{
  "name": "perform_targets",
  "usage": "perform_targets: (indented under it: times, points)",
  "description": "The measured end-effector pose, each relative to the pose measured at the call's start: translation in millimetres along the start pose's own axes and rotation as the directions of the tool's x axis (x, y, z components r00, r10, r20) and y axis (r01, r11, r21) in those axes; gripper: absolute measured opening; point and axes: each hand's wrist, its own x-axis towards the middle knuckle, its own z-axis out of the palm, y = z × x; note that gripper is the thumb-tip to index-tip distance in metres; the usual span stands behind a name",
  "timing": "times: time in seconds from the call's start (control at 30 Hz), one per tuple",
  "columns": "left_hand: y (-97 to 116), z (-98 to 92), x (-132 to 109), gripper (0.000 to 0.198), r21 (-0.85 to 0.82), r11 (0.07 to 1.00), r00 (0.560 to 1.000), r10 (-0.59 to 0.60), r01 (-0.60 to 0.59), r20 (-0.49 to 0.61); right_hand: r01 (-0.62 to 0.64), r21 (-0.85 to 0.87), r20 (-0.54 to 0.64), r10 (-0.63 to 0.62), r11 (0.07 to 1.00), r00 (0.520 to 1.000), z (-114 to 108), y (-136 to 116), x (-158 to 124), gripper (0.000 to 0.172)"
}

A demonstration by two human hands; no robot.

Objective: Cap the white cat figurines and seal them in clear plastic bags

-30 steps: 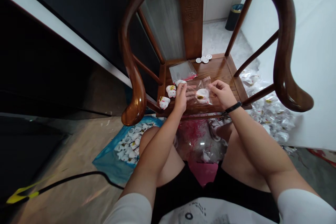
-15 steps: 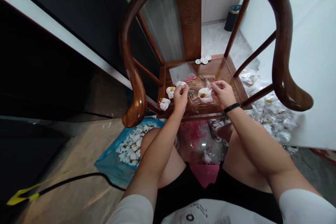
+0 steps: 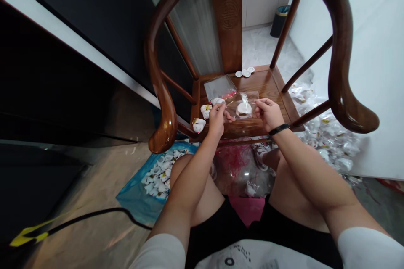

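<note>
Head view: what shifted at the seat?

— The clear plastic bag (image 3: 249,105) is drawn smoother and tauter between the hands than half a second ago. The white lucky-cat figurine (image 3: 243,109) lies inside it, above the seat of the wooden horseshoe-back armchair (image 3: 265,80).

Hands?

— Both grasping. The right hand (image 3: 268,114) pinches the bag's right edge. The left hand (image 3: 217,119) holds its left edge, though the exact grip is partly hidden. Neither hand has let go.

What's beside them?

— Two loose figurines (image 3: 206,111) (image 3: 198,125) sit just left of the left hand, and a third (image 3: 217,101) touches its fingertips. A flat clear bag (image 3: 219,87) lies behind, with small white discs (image 3: 244,73) further back.

Floor containers?

— A blue plastic bag (image 3: 132,193) on the left holds many unbagged white figurines (image 3: 158,174). To the right, a heap of clear bags (image 3: 328,143) holds more figurines, one apiece as far as I can tell.
</note>
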Motion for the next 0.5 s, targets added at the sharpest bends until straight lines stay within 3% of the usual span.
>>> perform_targets:
  times: [0.13,0.23,0.37,0.5]
  points:
    - [1,3.5,-4,0.044,-0.045,0.998,0.999,-0.044,0.043,-0.018,-0.11,0.06,0.028,0.108,0.992,0.994,5,-2,-4,0.022]
    - [-2,3.8,-3,0.052,-0.031,1.0,1.0,-0.001,0.001,0.0,-0.12,0.07,0.021,0.119,0.99,0.993,7,-3,-6,0.019]
    - [-10,2.1,0,0.059,-0.006,0.998,0.997,0.067,-0.067,0.031,-0.059,0.077,0.04,0.056,0.995,0.998,7,-3,-7,0.037]
    - [-13,-0.3,3,0.059,-0.016,0.995,0.995,0.098,-0.098,-0.015,-0.017,0.029,0.043,0.016,0.999,0.999,6,-4,-9,0.053]
